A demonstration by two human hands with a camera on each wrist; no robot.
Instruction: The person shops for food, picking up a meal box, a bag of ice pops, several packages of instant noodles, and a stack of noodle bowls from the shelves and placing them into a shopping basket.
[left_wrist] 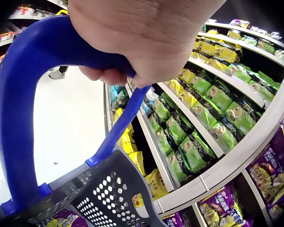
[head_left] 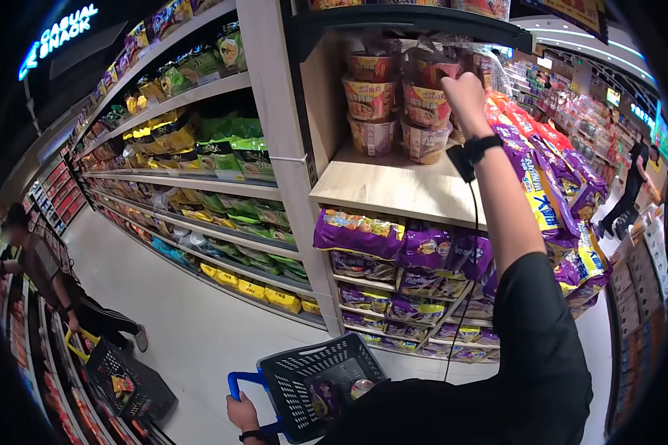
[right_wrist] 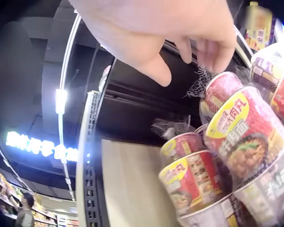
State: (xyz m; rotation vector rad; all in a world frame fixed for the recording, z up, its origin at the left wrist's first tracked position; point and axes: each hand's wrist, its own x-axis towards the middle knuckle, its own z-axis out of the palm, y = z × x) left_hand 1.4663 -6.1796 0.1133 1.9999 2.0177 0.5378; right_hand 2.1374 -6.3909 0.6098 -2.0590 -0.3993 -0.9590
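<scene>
My left hand [head_left: 241, 411] grips the blue handle [left_wrist: 21, 94] of a dark grey shopping basket [head_left: 274, 378]. Inside the basket lie a purple packet [head_left: 323, 400] and a round-lidded item [head_left: 361, 387]. Up at the wooden shelf, my right hand [head_left: 465, 100] reaches over stacked instant noodle cups [head_left: 426, 104] bundled in clear wrap. In the right wrist view, thumb and fingers [right_wrist: 222, 59] stand apart, with the fingertips right by the gathered black netting [right_wrist: 201, 82] above a red and yellow noodle cup [right_wrist: 244, 135]. A second stack [right_wrist: 191, 182] stands beside it.
Purple noodle packs [head_left: 360, 231] fill the racks below the wooden shelf [head_left: 393, 185]; more hang over its right side. A dark upper shelf [head_left: 416, 21] runs above the cups. Green packs [head_left: 230, 152] line the left aisle, where another person [head_left: 48, 267] stands with a basket [head_left: 130, 386].
</scene>
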